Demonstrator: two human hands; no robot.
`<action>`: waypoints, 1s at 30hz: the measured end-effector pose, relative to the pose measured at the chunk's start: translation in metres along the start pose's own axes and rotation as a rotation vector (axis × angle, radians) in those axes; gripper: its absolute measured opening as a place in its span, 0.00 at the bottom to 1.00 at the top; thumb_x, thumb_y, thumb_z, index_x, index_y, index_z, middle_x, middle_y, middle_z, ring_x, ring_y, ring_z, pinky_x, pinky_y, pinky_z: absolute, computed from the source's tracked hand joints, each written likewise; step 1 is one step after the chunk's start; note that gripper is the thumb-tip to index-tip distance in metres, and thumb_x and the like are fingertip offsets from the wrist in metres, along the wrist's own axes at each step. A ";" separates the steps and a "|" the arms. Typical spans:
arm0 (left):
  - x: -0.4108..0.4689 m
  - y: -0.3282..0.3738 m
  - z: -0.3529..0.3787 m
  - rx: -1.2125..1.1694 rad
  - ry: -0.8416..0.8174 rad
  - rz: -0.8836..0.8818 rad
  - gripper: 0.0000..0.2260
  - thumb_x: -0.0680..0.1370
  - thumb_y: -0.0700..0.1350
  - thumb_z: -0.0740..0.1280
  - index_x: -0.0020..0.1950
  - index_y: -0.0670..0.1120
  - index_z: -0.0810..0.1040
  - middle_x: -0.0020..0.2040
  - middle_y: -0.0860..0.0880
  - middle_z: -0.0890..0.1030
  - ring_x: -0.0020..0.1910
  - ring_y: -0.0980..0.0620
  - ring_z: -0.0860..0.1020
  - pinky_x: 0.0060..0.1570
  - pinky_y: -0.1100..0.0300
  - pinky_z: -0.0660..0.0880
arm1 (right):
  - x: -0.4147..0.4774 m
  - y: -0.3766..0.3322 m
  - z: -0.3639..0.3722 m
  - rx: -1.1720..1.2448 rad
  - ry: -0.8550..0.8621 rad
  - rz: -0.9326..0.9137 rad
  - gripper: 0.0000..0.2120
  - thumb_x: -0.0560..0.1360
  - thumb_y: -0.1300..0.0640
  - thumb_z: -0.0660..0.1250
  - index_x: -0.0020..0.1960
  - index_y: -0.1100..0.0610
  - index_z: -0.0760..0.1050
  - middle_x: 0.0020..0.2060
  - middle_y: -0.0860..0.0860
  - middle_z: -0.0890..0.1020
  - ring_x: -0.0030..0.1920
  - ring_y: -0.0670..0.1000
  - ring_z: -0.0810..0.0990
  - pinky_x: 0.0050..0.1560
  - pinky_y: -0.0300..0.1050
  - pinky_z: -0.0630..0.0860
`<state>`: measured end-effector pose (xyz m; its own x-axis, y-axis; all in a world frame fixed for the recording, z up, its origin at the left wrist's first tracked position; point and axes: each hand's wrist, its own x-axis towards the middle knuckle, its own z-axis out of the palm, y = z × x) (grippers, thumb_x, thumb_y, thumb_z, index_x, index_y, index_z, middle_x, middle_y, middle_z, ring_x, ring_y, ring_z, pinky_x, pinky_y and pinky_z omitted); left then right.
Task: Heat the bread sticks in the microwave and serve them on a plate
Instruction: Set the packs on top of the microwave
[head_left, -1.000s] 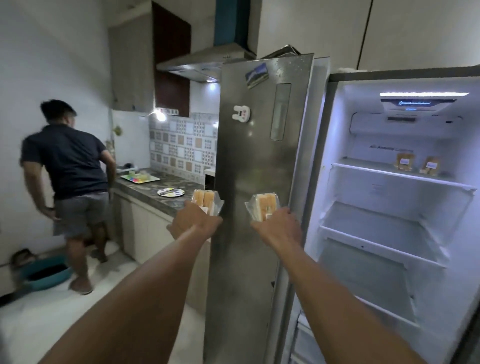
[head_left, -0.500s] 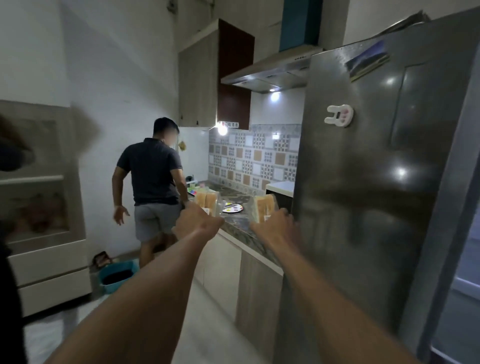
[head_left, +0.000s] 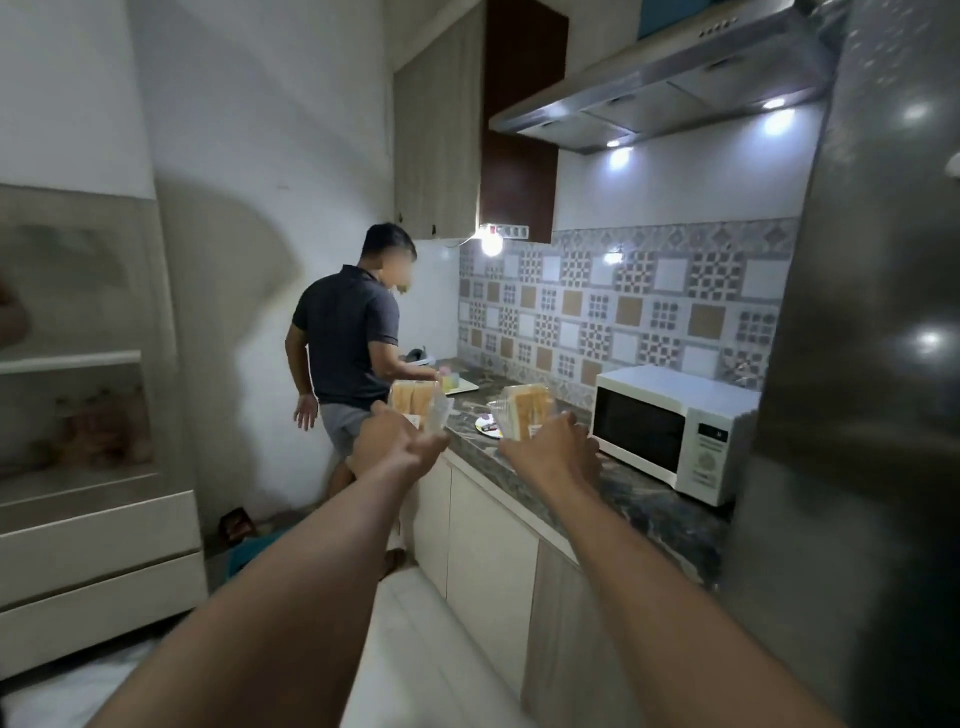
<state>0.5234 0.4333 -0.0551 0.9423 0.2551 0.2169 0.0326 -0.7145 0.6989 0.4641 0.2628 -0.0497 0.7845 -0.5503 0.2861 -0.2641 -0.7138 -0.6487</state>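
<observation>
Both arms reach forward toward the counter. My left hand (head_left: 395, 441) grips a clear pack of bread sticks (head_left: 413, 400), held upright at chest height. My right hand (head_left: 553, 449) grips a second clear pack of bread sticks (head_left: 527, 408) the same way, just left of the white microwave (head_left: 670, 426), whose door is closed. A plate (head_left: 485, 425) with something dark on it lies on the dark stone counter (head_left: 644, 506), partly hidden behind the right pack.
Another person (head_left: 348, 348) in a dark shirt stands at the counter's far end beside a white tray (head_left: 460, 384). The steel fridge door (head_left: 857, 364) fills the right edge. White cabinets (head_left: 488, 566) run below the counter; a pale shelf unit (head_left: 93, 519) is on the left.
My view has swung left from the open fridge to the counter, and I have moved closer. The microwave has come into sight. Both hands still hold their packs.
</observation>
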 end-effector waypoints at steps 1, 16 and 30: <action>0.017 0.005 0.007 0.002 0.002 -0.007 0.37 0.65 0.66 0.73 0.64 0.45 0.67 0.55 0.45 0.78 0.52 0.44 0.78 0.48 0.53 0.75 | 0.018 -0.003 0.009 0.001 -0.003 0.000 0.45 0.61 0.36 0.74 0.70 0.59 0.65 0.63 0.58 0.74 0.62 0.60 0.73 0.60 0.54 0.73; 0.227 0.090 0.140 -0.039 -0.082 0.096 0.35 0.69 0.61 0.71 0.67 0.40 0.70 0.56 0.42 0.81 0.54 0.41 0.80 0.49 0.54 0.77 | 0.233 -0.008 0.096 -0.017 0.077 0.055 0.41 0.65 0.39 0.75 0.68 0.61 0.66 0.63 0.58 0.75 0.62 0.59 0.74 0.59 0.53 0.73; 0.379 0.212 0.295 -0.101 -0.352 0.367 0.34 0.60 0.66 0.71 0.54 0.41 0.79 0.42 0.44 0.82 0.40 0.44 0.80 0.34 0.59 0.73 | 0.408 0.042 0.122 -0.136 0.304 0.369 0.37 0.66 0.39 0.71 0.65 0.60 0.67 0.61 0.58 0.75 0.60 0.61 0.74 0.57 0.53 0.74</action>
<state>0.9854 0.1859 -0.0257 0.9412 -0.2478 0.2296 -0.3371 -0.6449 0.6859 0.8413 0.0606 -0.0460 0.4305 -0.8641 0.2607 -0.5805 -0.4862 -0.6531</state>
